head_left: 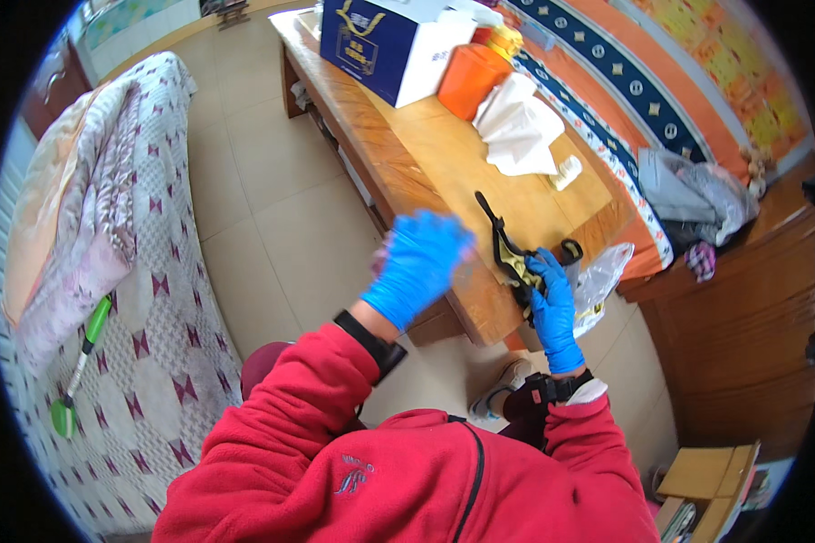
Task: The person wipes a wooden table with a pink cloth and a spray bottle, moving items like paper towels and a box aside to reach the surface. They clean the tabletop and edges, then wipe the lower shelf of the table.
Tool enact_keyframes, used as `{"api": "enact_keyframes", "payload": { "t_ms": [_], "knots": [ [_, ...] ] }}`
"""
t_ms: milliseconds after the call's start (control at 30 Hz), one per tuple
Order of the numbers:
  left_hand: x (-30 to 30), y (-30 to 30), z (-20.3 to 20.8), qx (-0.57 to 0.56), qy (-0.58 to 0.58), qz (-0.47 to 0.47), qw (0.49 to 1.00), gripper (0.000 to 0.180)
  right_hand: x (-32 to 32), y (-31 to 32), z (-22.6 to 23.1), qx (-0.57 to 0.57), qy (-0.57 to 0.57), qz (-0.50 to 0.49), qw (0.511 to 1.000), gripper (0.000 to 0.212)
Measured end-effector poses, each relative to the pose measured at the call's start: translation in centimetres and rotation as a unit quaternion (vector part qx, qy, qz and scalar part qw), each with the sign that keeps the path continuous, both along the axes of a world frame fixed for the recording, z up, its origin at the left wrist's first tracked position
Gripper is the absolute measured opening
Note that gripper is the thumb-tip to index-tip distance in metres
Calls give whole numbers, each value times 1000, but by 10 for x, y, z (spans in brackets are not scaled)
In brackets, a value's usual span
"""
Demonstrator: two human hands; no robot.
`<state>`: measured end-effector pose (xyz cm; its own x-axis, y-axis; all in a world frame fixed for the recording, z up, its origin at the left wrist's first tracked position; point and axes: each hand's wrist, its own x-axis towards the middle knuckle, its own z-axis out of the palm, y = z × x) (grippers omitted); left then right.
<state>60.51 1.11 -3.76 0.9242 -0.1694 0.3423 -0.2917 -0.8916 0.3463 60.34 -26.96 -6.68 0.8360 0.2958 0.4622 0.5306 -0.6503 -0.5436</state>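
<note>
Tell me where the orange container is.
In the head view, the orange container stands at the wooden table's far end, between the blue-and-white box and white cloth.

Blue-and-white box (385, 45) at far end of bench (426, 154); orange container (473, 80) just beside box; white cloth (519, 131) nearer; clear plastic bag (604, 276) off bench's right edge; patterned bed (145, 299) left of bench.

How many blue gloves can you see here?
2. One is on the left hand, blurred, above the wooden table's near edge; one is on the right hand, gripping a black and yellow tool.
</note>
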Motion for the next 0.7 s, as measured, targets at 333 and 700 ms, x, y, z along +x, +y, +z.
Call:
{"api": "enact_keyframes", "payload": {
  "t_ms": [333,700],
  "knots": [
    [-31,-31,-30,89,-124,-76,985,24,3,5,5,27,-11,-33,999,44],
    [35,-25,-26,116,-88,-23,989,22,9,3,-7,275,-20,-27,961,42]
  ]
}}
